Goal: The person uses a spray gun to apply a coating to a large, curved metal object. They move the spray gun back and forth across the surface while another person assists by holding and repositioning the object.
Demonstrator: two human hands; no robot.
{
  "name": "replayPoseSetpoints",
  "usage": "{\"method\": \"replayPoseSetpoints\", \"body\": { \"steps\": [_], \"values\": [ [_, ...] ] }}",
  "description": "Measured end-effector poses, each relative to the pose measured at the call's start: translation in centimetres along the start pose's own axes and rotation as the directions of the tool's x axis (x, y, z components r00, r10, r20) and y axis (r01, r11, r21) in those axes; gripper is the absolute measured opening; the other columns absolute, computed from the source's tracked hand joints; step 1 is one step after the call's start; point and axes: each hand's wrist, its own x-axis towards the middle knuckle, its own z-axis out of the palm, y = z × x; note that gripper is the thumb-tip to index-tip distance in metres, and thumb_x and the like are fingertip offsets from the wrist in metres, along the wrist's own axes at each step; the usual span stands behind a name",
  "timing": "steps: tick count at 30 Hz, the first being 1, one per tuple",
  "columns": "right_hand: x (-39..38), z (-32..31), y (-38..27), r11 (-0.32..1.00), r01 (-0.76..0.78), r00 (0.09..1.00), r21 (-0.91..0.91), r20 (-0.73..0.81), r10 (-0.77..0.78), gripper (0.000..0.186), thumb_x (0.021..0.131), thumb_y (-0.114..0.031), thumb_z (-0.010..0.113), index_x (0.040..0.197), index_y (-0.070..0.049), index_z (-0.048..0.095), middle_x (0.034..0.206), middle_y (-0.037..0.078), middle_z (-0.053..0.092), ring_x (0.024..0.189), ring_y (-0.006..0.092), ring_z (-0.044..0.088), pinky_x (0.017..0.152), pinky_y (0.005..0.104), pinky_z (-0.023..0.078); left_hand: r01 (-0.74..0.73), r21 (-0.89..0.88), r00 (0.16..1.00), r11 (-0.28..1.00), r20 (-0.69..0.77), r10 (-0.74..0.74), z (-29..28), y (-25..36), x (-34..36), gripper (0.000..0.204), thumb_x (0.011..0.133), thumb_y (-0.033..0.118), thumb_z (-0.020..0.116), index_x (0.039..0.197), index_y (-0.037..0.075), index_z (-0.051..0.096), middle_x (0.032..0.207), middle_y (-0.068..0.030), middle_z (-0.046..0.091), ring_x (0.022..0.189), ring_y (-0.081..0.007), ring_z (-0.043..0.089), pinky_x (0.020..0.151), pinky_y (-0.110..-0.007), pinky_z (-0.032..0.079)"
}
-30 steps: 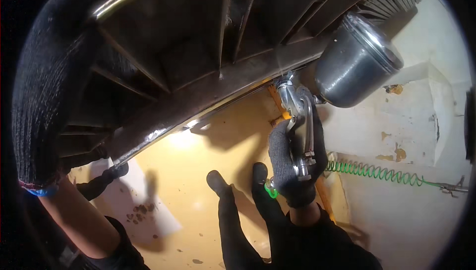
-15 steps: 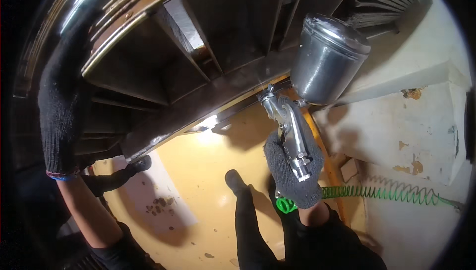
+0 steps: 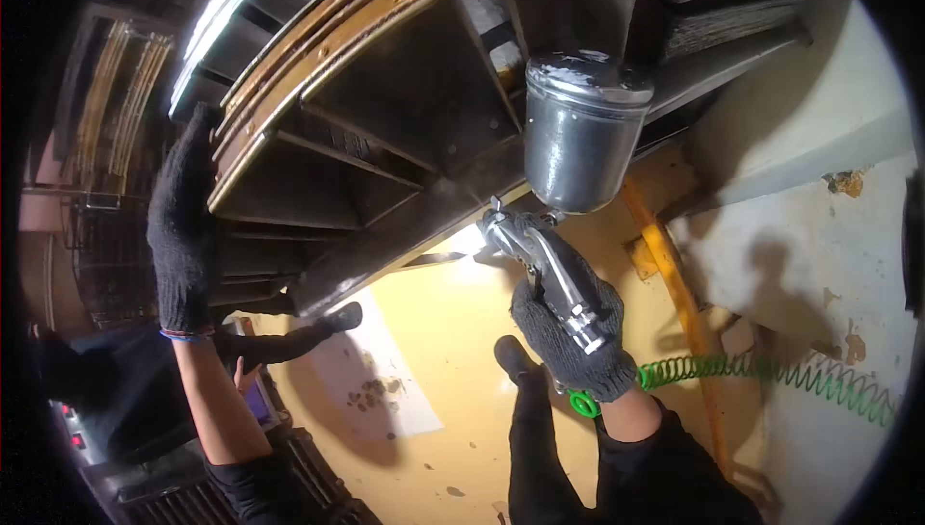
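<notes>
- The spray gun [image 3: 544,270] sits in the middle of the view, its shiny metal body gripped by the right hand [image 3: 568,318], which wears a dark knit glove; the fingers are wrapped tight around the handle.
- A dark metal cup [image 3: 583,135] stands upright on top of the gun, with its lid uppermost.
- The gun's nozzle points left at the lower edge of a large dark frame [image 3: 385,130] of ribs and curved bands that fills the upper part of the view.
- A green coiled hose [image 3: 761,376] runs from the base of the gun's handle away to the right, across the pale floor [image 3: 829,265].
- The left hand [image 3: 183,226], also in a dark knit glove, lies flat against the left edge of the frame, fingers stretched out and pointing up, not curled around anything.
- Below the frame lies a yellow floor [image 3: 453,352] with a white sheet [image 3: 376,380] on it.
- The person's dark shoe [image 3: 515,361] rests on the yellow floor, just below the gun.
</notes>
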Motion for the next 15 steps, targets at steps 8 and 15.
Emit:
{"method": "replayPoseSetpoints", "body": {
  "steps": [8, 15],
  "values": [
    [0.1, 0.6, -1.4, 0.987, -0.047, 0.979, 0.153, 0.204, 0.015, 0.064, 0.090, -0.049, 0.057, 0.140, -0.009, 0.050, 0.099, 0.013, 0.060, 0.076, 0.0215, 0.058, 0.067, 0.0363, 0.048, -0.053, -0.071, 0.998, 0.996, 0.027, 0.055, 3.4, -1.5, 1.2, 0.079, 0.072, -0.022, 0.042, 0.146, 0.005, 0.048, 0.149, -0.0133, 0.050, 0.138, -0.0235, 0.046, 0.111, -0.034, 0.039],
    [-0.8, 6.6, -0.4, 0.913, 0.058, 0.955, -0.404, -0.245, -0.169, 0.065, 0.090, -0.051, 0.058, 0.129, 0.001, 0.052, 0.085, 0.019, 0.061, 0.057, 0.0215, 0.058, 0.050, 0.0307, 0.048, 0.000, -0.047, 1.000, 0.999, 0.024, 0.001, 3.4, -0.4, 1.4, 0.073, 0.076, -0.021, 0.043, 0.145, 0.004, 0.049, 0.147, -0.0157, 0.052, 0.135, -0.0266, 0.051, 0.110, -0.036, 0.042]
  ]
}}
